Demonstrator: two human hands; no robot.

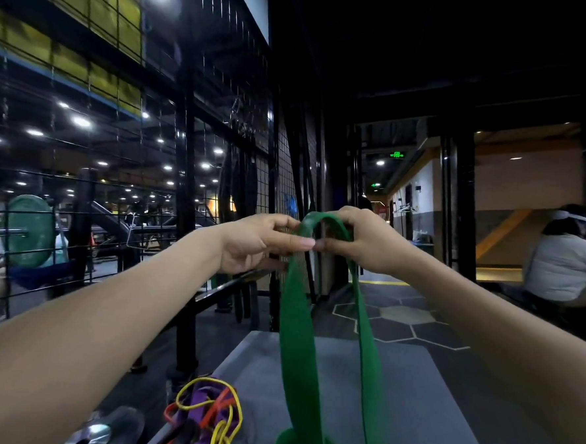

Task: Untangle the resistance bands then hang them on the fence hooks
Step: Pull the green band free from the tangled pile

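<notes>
Both hands hold the green band (295,311) raised before the wire fence (264,175). Left hand (255,241) pinches the loop top; right hand (364,238) has its grip clamped on the same top. The band hangs to the grey table (416,403). Tangled bands (208,422) lie near left on the table

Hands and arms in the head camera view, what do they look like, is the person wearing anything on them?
Both forearms are bare up to the frame edge: no sleeves show. The left hand and right hand wear no gloves, and no rings, watch or wristband can be seen. The left thumbnail is short and plain, with no visible polish.
</notes>
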